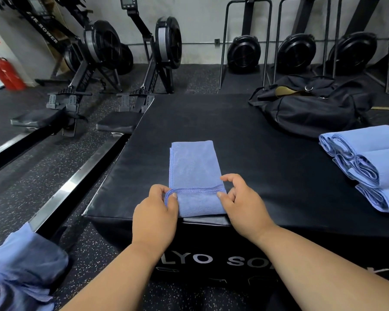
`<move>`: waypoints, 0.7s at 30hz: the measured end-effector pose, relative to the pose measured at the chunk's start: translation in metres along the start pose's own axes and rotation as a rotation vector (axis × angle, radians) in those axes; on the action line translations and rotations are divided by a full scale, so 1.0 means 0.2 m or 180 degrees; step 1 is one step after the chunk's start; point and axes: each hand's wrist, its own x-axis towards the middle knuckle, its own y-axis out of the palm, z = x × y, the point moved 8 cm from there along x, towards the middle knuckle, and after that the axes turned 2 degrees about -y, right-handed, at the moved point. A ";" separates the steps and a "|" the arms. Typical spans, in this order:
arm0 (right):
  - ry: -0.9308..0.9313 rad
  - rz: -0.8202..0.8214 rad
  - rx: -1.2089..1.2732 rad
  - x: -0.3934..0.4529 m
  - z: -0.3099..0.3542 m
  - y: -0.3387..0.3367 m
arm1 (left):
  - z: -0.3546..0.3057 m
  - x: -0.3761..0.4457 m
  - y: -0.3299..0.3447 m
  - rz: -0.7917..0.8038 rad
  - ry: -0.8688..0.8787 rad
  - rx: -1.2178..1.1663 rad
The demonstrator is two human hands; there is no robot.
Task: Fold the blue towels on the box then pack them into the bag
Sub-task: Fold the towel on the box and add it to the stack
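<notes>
- A blue towel (pixel 194 173) is laid in a long narrow strip at the near edge of the black box (pixel 267 153), its near end turned back over itself so that a stitched hem runs across it.
- The left corner of that turned-back end is pinched by the left hand (pixel 155 212), thumb and forefinger curled round the hem.
- The right corner is pinched by the right hand (pixel 240 198), thumb below and forefinger arched above; the other fingers are curled loosely.
- The towel's near edge is partly covered by both hands.
- Rolled blue towels (pixel 366 167) are stacked on the right of the box, cut off by the frame edge, so their number cannot be told.
- A black bag (pixel 312 106) is slumped at the far right corner; how far it is open is hard to make out.
- More blue cloth (pixel 20 270) is seen at lower left, cut off.
- Lettering on the box front is partly hidden by the forearms.
</notes>
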 end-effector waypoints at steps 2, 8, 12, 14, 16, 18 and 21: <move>-0.0001 -0.0015 -0.0070 0.00 0.01 0.00 | -0.01 -0.01 0.00 -0.0139 0.0139 0.0166; -0.0039 -0.0031 -0.0203 -0.02 0.03 -0.01 | 0.00 0.00 -0.06 -0.0264 0.0627 -0.0248; -0.0420 -0.0280 -0.0390 -0.04 0.06 -0.06 | -0.06 -0.02 -0.04 -0.0025 0.1821 0.0283; -0.0875 -0.0388 -0.0639 -0.06 0.10 -0.07 | -0.02 -0.02 0.02 0.0486 0.1931 0.0552; -0.1179 -0.0210 -0.0891 -0.08 0.11 -0.04 | 0.02 -0.01 0.06 0.0849 0.1872 0.0826; -0.1136 0.0253 -0.1119 -0.08 0.08 0.00 | 0.04 -0.01 0.07 0.1012 0.1839 0.0987; -0.1092 0.0596 -0.1308 -0.08 0.03 0.04 | 0.06 0.02 0.08 0.1206 0.1670 0.0962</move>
